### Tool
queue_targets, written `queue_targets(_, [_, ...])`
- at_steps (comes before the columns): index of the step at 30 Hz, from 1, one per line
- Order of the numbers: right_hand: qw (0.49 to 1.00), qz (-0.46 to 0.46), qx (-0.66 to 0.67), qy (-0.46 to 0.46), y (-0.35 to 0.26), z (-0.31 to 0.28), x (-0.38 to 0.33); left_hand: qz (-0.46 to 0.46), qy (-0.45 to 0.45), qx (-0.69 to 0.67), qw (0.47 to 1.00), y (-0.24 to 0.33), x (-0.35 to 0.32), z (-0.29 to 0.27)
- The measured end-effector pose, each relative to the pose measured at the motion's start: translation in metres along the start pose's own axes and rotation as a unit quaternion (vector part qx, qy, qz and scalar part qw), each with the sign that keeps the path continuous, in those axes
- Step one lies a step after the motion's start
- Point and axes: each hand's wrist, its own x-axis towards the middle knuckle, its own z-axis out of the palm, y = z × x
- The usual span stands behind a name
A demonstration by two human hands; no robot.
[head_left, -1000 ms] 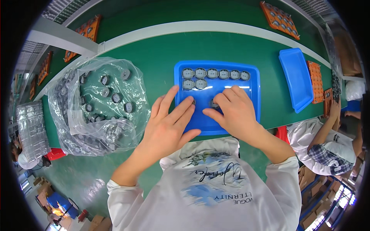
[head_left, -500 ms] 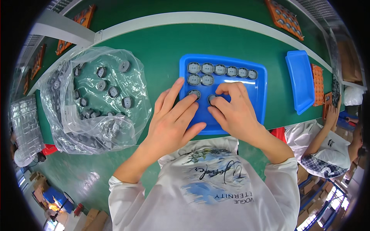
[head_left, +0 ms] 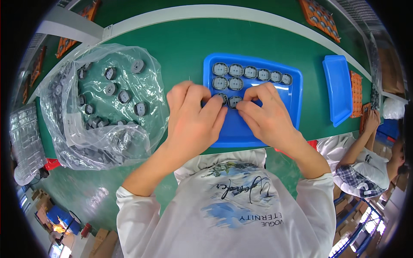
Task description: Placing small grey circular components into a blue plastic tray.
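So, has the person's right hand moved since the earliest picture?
Yes, leftward. Judged against the blue tray, the right hand has shifted so that its fingertips are nearer the tray's left rim.

The table (head_left: 185, 45) has a flat green top with a straight front edge, bent by the lens. A white rail (head_left: 206, 11) runs along the far side; a second green surface (head_left: 241, 2) extends beyond it. At the upper left, a thick white post (head_left: 71, 25) meets the rail at a small bracket (head_left: 107, 31). The floor (head_left: 73, 185) is green and glossy and carries a pale light reflection (head_left: 98, 197). Cartons (head_left: 103, 243) and a blue bin (head_left: 58, 215) stand at the lower left, near a bright pane (head_left: 56, 251). At the lower right, a blue rack (head_left: 340, 199) stands among more cartons, with bright light (head_left: 372, 215) behind its bars. Details at the rim are indistinct.
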Motion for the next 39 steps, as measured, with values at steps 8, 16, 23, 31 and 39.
queue_targets(8, [1.0, -0.028, -0.006, 0.001, 0.007, -0.001, 0.002, 0.049, -0.03, 0.024, 0.998, -0.001, 0.006, 0.003])
queue_targets(16, [0.999, -0.034, -0.001, 0.007, 0.011, 0.003, 0.009, 0.057, -0.096, 0.026, 0.993, -0.002, 0.015, -0.005])
queue_targets(23, [0.999, -0.035, 0.013, 0.02, 0.01, 0.006, 0.013, 0.058, -0.116, 0.033, 0.991, -0.006, 0.018, -0.009])
queue_targets(31, [0.998, -0.037, 0.036, 0.021, -0.01, -0.015, 0.023, 0.066, -0.063, 0.028, 0.995, -0.009, 0.01, -0.004])
queue_targets(39, [0.963, -0.189, 0.193, -0.014, -0.029, 0.009, 0.143, 0.058, 0.002, 0.012, 0.998, -0.013, -0.01, -0.04])
